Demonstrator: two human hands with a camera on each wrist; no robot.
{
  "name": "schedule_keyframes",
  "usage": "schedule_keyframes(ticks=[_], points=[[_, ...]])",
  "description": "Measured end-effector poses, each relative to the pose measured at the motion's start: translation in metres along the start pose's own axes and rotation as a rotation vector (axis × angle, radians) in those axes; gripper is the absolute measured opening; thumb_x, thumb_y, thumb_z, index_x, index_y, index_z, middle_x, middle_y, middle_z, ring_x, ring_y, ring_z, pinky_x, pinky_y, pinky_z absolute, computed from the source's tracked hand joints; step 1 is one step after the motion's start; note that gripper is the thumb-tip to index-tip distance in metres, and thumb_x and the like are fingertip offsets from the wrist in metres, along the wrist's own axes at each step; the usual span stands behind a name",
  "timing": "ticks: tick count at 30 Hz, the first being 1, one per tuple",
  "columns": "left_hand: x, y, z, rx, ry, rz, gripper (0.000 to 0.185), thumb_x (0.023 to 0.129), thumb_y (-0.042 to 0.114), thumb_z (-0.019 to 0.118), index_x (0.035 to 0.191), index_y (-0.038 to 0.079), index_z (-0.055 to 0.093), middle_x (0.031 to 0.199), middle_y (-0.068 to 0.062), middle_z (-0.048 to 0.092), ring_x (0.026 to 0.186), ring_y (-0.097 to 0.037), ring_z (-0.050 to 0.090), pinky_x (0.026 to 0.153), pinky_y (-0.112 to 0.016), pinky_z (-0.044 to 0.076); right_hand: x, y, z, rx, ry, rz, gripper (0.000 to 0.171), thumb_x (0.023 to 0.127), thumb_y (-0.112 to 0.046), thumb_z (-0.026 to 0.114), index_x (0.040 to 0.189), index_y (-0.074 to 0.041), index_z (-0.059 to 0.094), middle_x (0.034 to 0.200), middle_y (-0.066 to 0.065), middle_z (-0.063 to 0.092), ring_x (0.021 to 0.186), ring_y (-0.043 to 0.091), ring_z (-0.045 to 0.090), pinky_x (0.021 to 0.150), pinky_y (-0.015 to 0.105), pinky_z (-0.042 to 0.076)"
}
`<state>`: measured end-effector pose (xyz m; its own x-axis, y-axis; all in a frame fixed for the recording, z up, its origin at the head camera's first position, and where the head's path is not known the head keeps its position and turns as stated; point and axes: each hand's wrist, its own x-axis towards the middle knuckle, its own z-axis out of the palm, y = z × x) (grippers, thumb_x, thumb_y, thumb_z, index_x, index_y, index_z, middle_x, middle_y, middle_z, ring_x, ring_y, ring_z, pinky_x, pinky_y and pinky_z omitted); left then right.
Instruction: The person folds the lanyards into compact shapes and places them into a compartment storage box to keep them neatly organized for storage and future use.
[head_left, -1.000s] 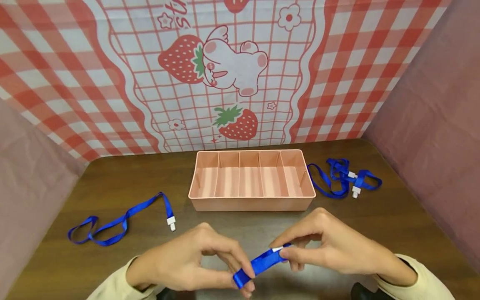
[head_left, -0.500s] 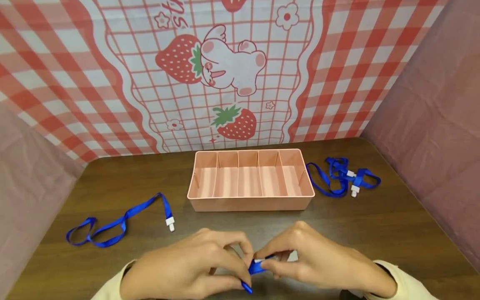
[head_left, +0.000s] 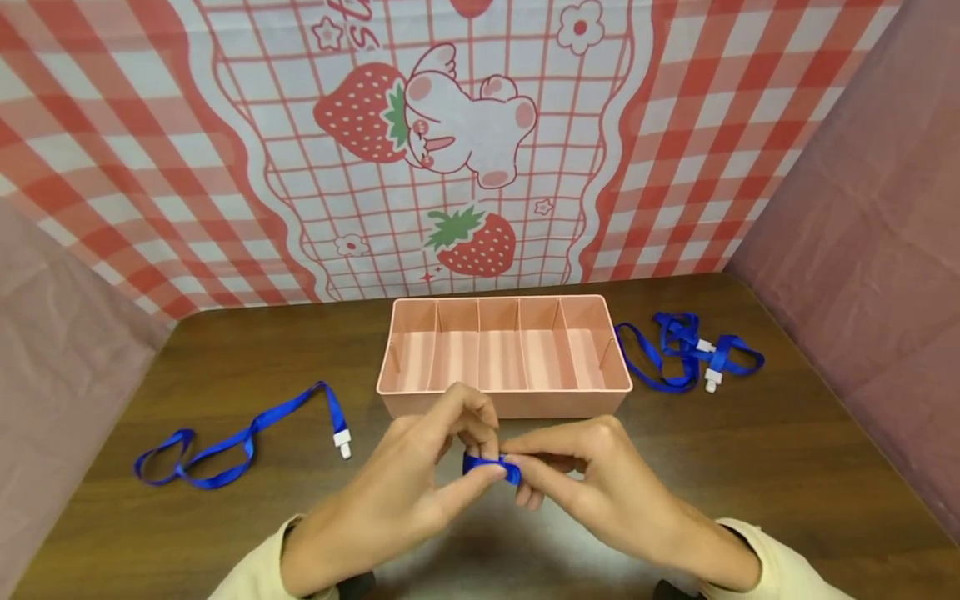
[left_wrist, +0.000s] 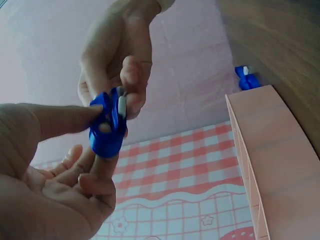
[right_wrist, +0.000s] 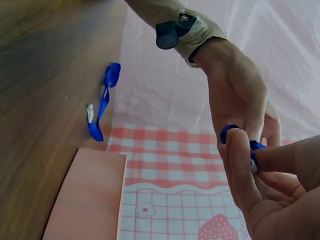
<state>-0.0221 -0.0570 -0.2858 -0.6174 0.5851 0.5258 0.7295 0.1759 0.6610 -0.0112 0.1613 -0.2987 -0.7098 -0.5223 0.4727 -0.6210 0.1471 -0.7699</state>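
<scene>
Both hands hold a blue lanyard (head_left: 483,464) folded into a small bundle, in front of the pink box. My left hand (head_left: 420,479) pinches the bundle's left end between thumb and fingers. From the other side my right hand (head_left: 600,471) pinches its right end. The left wrist view shows the lanyard (left_wrist: 106,142) in several looped layers, with a white clip (left_wrist: 122,106) against its side. In the right wrist view, fingers cover most of the blue strap (right_wrist: 231,131).
A pink box (head_left: 502,406) with several compartments stands behind the hands. One loose blue lanyard (head_left: 251,433) with a white clip lies on the table (head_left: 247,358) at left. More blue lanyards (head_left: 682,354) lie tangled right of the box. A checked strawberry cloth (head_left: 480,150) hangs behind.
The strap stretched between the hands has been folded into a short bundle. Both hands have come closer together and moved up toward the box.
</scene>
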Motion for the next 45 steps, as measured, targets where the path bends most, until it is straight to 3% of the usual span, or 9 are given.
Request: schedule_keyframes(ticks=[10,16,19,24,28,31,36,40,45], points=[[0.006,-0.005,0.01,0.078,0.041,-0.012,0.029,0.086,0.006,0.078,0.106,0.012,0.059,0.091,0.006,0.062,0.083,-0.005,0.056,0.069,-0.021,0.049,-0.007,0.007,-0.007,0.003,-0.02,-0.042,0.023,0.092,0.007,0.065,0.113,-0.001,0.071,0.09,-0.001,0.074,0.074,0.006,0.07,0.064,0.025,0.058],[0.003,-0.015,0.006,-0.061,-0.12,-0.104,0.012,0.097,0.017,0.067,0.108,0.011,0.067,0.086,0.009,0.069,0.072,0.004,0.059,0.061,-0.019,0.051,-0.012,0.012,-0.011,0.02,0.024,-0.118,0.029,0.088,0.015,0.064,0.114,0.003,0.069,0.092,0.005,0.074,0.076,0.011,0.072,0.066,0.027,0.059],[0.0,-0.018,0.009,-0.089,-0.17,-0.071,0.006,0.098,0.012,0.064,0.1,0.01,0.069,0.077,0.008,0.068,0.068,0.006,0.059,0.057,-0.015,0.05,-0.015,0.015,-0.012,-0.02,0.031,-0.155,0.03,0.085,0.015,0.067,0.113,0.002,0.07,0.095,0.006,0.075,0.08,0.014,0.073,0.068,0.026,0.059],[-0.004,-0.021,0.018,-0.02,-0.132,-0.002,0.006,0.096,0.007,0.065,0.093,0.008,0.07,0.071,0.007,0.066,0.061,0.009,0.051,0.05,-0.009,0.044,-0.019,0.017,-0.014,-0.154,0.032,-0.203,0.029,0.082,0.01,0.074,0.108,-0.003,0.074,0.098,0.003,0.075,0.086,0.012,0.071,0.073,0.019,0.056],[-0.002,-0.027,0.024,0.037,-0.104,0.026,0.008,0.097,0.006,0.065,0.103,0.006,0.069,0.077,0.004,0.068,0.065,0.007,0.054,0.056,-0.008,0.046,-0.02,0.022,-0.021,-0.254,0.066,-0.233,0.013,0.093,-0.006,0.069,0.105,-0.004,0.076,0.095,0.0,0.073,0.083,0.01,0.068,0.072,0.016,0.054],[-0.001,-0.035,0.022,0.142,-0.055,0.041,0.017,0.096,0.008,0.065,0.113,0.006,0.066,0.087,0.002,0.07,0.076,0.001,0.061,0.066,-0.012,0.05,-0.019,0.033,-0.036,-0.393,0.151,-0.266,0.018,0.099,-0.016,0.064,0.101,-0.005,0.076,0.091,0.001,0.072,0.079,0.01,0.066,0.071,0.016,0.053],[-0.008,-0.057,0.007,0.516,-0.01,0.036,0.026,0.095,0.018,0.067,0.117,0.004,0.064,0.105,-0.004,0.068,0.1,-0.017,0.064,0.088,-0.033,0.053,-0.012,0.066,-0.074,-0.622,0.26,-0.172,0.019,0.08,0.005,0.078,0.096,-0.005,0.078,0.087,0.001,0.072,0.074,0.01,0.063,0.065,0.015,0.047],[-0.019,-0.089,0.0,0.78,-0.074,-0.038,0.047,0.091,0.027,0.074,0.128,0.003,0.059,0.125,-0.015,0.061,0.118,-0.034,0.056,0.1,-0.051,0.045,-0.006,0.1,-0.095,-0.746,0.248,-0.087,0.027,0.073,0.011,0.079,0.096,-0.003,0.078,0.085,0.003,0.07,0.074,0.013,0.061,0.063,0.018,0.044],[-0.031,-0.109,0.005,0.915,-0.196,-0.111,0.068,0.088,0.036,0.076,0.143,0.007,0.047,0.143,-0.02,0.048,0.128,-0.044,0.047,0.105,-0.056,0.039,0.003,0.129,-0.104,-0.898,0.106,-0.065,0.018,0.075,0.005,0.074,0.089,-0.006,0.079,0.079,0.006,0.063,0.078,0.02,0.056,0.068,0.036,0.042]])
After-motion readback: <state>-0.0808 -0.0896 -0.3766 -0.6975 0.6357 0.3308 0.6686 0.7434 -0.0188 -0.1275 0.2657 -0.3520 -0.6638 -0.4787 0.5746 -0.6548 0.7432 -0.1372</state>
